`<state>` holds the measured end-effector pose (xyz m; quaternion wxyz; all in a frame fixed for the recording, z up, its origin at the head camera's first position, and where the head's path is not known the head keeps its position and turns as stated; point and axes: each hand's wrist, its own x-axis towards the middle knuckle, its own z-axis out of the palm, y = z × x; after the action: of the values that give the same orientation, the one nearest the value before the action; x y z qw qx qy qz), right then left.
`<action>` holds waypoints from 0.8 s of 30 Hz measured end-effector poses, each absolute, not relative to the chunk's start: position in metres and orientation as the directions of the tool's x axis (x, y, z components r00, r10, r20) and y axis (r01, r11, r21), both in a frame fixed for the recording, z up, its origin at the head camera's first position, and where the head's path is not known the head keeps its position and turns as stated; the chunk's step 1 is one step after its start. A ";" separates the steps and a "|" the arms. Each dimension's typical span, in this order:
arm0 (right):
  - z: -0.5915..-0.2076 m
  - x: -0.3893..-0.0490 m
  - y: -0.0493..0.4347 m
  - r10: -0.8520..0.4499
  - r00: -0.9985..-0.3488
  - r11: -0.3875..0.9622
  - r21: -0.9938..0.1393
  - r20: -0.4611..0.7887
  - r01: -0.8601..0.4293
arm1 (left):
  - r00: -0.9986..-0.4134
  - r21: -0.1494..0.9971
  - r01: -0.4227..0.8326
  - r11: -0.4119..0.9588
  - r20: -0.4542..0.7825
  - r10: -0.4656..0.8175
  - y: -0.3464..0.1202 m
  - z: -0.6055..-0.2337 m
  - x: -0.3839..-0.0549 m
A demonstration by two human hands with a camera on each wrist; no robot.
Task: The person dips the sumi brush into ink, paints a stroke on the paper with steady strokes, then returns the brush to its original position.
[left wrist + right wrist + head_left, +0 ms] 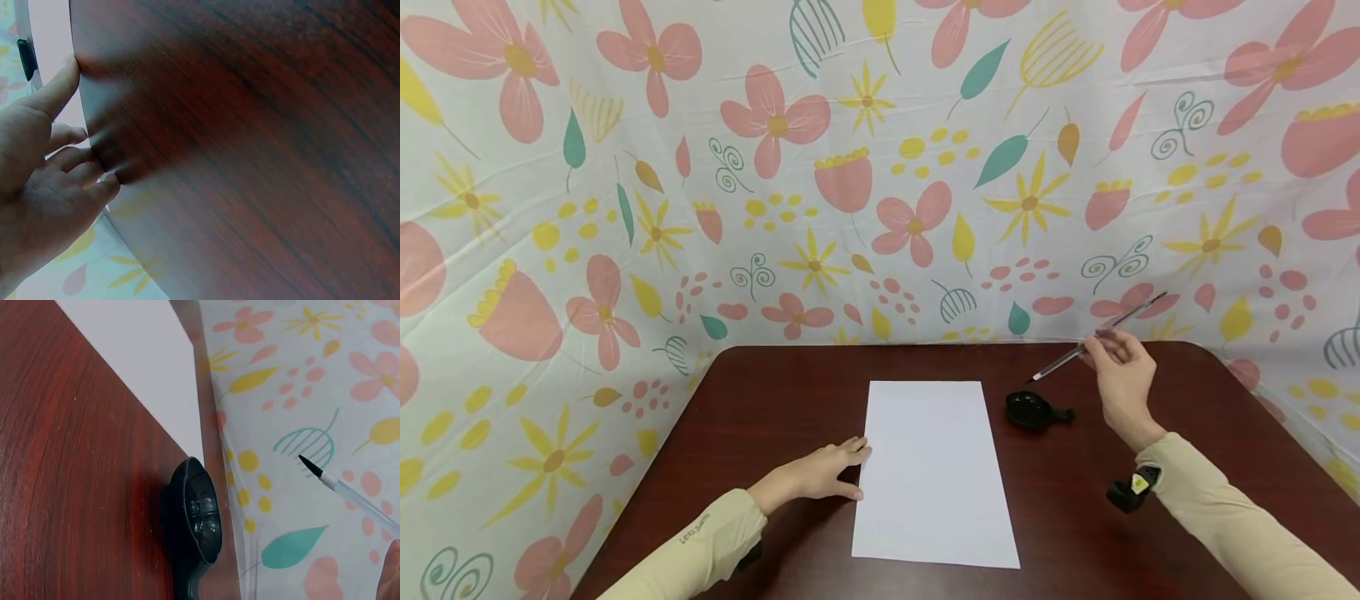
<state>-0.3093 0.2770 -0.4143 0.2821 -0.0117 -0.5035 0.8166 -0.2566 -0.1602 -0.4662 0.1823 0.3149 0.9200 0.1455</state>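
My right hand (1124,382) pinches a slim brush (1060,362) with a clear handle, held aslant above the table. Its dark pointed tip (310,466) points down and left, over the far side of a small black dish (1028,410). The dish has a short handle and a glossy hollow (203,506). A blank white sheet of paper (932,475) lies upright in front of me, left of the dish. At the sheet's left edge my left hand (823,473) rests with spread, relaxed fingers; the left wrist view shows its fingertips (70,62) along that edge.
The dark reddish wood table (760,408) has rounded far corners. A flowered cloth (880,167) hangs behind it and along the left side. A small black device (1127,495) is strapped to my right wrist.
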 end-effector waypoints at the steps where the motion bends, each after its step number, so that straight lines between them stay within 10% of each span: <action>1: -0.414 -0.309 0.277 0.474 -0.844 -0.350 -0.826 0.251 -0.442 | -0.736 0.382 0.526 0.760 -0.243 0.632 -0.160 -0.466 -0.257; 24: -0.413 -0.312 0.268 0.488 -0.851 -0.404 -0.815 0.192 -0.416 | -0.731 0.401 0.532 0.745 -0.226 0.644 -0.163 -0.469 -0.257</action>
<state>-0.3118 0.2676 -0.4134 0.2699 -0.0380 -0.4743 0.8371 -0.2570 -0.1630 -0.4691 0.1779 0.3205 0.9171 0.1567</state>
